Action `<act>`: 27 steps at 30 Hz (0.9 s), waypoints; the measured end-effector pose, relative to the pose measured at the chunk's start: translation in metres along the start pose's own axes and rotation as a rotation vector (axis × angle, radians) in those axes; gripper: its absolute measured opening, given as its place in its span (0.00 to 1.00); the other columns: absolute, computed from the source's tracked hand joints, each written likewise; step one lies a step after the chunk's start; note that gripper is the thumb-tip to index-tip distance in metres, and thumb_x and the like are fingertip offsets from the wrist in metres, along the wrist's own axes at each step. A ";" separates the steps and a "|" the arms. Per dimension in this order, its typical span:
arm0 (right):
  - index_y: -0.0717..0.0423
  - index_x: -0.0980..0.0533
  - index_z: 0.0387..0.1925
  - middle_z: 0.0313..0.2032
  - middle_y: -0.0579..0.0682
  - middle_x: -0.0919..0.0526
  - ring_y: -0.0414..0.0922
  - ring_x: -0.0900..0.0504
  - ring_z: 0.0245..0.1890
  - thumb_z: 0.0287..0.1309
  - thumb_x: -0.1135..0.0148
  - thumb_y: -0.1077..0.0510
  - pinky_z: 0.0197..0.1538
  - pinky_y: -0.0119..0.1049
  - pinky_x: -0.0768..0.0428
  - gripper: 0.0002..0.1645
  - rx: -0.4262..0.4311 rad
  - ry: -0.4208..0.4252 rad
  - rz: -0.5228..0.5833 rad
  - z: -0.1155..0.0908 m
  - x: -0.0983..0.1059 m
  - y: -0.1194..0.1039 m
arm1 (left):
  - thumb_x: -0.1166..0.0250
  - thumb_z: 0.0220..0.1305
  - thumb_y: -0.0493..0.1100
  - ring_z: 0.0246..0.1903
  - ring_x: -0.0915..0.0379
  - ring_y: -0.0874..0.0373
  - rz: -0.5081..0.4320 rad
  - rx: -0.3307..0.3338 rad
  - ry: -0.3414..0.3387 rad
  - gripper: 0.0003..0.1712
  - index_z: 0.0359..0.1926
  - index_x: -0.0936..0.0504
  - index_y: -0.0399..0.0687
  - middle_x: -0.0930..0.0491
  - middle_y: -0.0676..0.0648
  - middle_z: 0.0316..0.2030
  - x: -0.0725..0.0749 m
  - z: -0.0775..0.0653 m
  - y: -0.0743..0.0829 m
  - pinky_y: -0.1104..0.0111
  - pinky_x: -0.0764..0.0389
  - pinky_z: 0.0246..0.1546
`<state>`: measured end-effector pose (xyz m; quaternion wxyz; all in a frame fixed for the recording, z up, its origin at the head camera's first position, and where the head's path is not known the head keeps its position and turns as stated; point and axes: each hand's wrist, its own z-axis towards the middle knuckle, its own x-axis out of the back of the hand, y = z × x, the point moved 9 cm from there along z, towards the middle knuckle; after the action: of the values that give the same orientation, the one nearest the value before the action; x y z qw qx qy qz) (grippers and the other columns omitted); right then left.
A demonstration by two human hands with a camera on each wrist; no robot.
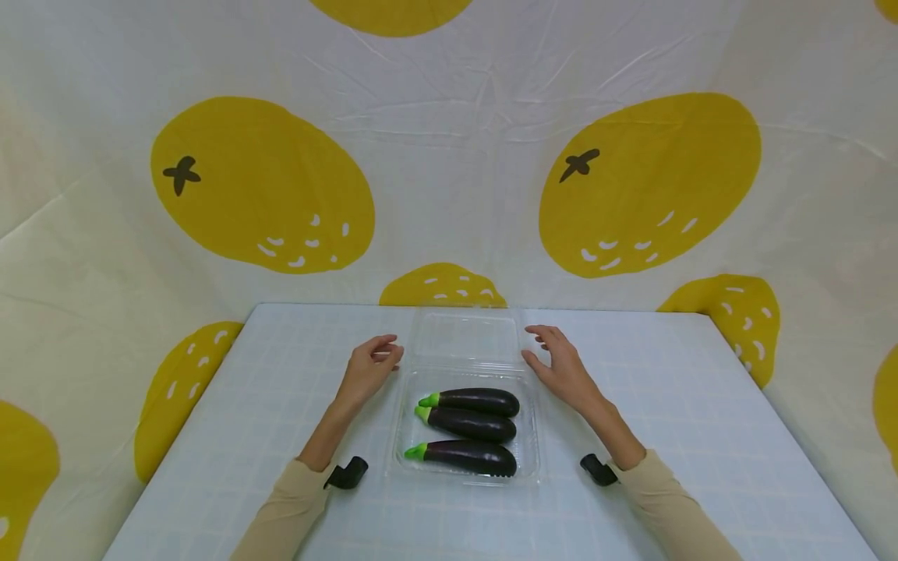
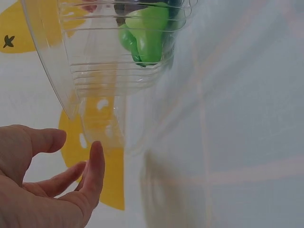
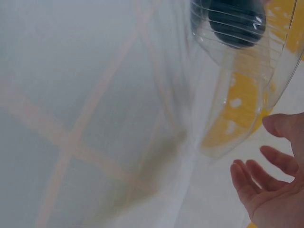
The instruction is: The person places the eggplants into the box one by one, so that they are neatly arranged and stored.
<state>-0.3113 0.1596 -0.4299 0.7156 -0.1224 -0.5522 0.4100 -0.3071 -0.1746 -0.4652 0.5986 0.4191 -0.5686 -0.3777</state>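
Note:
Three dark purple eggplants (image 1: 471, 425) with green stem ends lie side by side in the base of a clear plastic clamshell box (image 1: 531, 467). Its transparent lid (image 1: 464, 335) is folded back, away from the person. Just left of the lid hovers my left hand (image 1: 372, 365), fingers loosely bent and holding nothing. On the other side, my right hand (image 1: 561, 366) is beside the lid's right edge, thumb and fingers apart and empty. A green stem (image 2: 147, 35) shows through the box wall in the left wrist view, and a rounded eggplant end (image 3: 237, 23) in the right wrist view.
A pale checked cloth covers the table (image 1: 231, 436). Behind it and at the sides hangs a white curtain (image 1: 456, 171) printed with large yellow fruit. Each wrist carries a small black camera, the left one (image 1: 347, 473) and the right one (image 1: 599, 470).

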 end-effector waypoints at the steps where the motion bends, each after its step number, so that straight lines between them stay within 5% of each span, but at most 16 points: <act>1: 0.69 0.28 0.63 0.59 0.67 0.24 0.62 0.22 0.54 0.66 0.33 0.64 0.57 0.59 0.20 0.27 0.002 -0.001 0.004 0.000 -0.001 0.001 | 0.34 0.73 0.42 0.46 0.16 0.44 -0.001 0.002 -0.006 0.25 0.65 0.24 0.33 0.18 0.35 0.51 -0.001 0.001 0.000 0.62 0.14 0.47; 16: 0.69 0.34 0.69 0.64 0.70 0.27 0.64 0.20 0.55 0.70 0.35 0.59 0.58 0.59 0.20 0.33 -0.095 -0.065 0.040 0.001 -0.012 0.018 | 0.38 0.74 0.36 0.51 0.18 0.38 -0.059 -0.006 -0.098 0.26 0.68 0.29 0.26 0.21 0.30 0.54 -0.011 0.015 0.001 0.63 0.15 0.50; 27: 0.76 0.33 0.66 0.58 0.73 0.22 0.63 0.16 0.51 0.70 0.36 0.61 0.58 0.57 0.20 0.31 -0.116 -0.078 0.121 0.002 -0.015 0.025 | 0.37 0.73 0.33 0.52 0.19 0.37 -0.120 -0.014 -0.145 0.26 0.67 0.29 0.25 0.21 0.28 0.55 -0.018 0.020 0.001 0.59 0.16 0.52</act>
<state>-0.3252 0.1635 -0.4552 0.6592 -0.1807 -0.5942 0.4240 -0.3283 -0.1590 -0.4712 0.5350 0.4197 -0.5817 -0.4464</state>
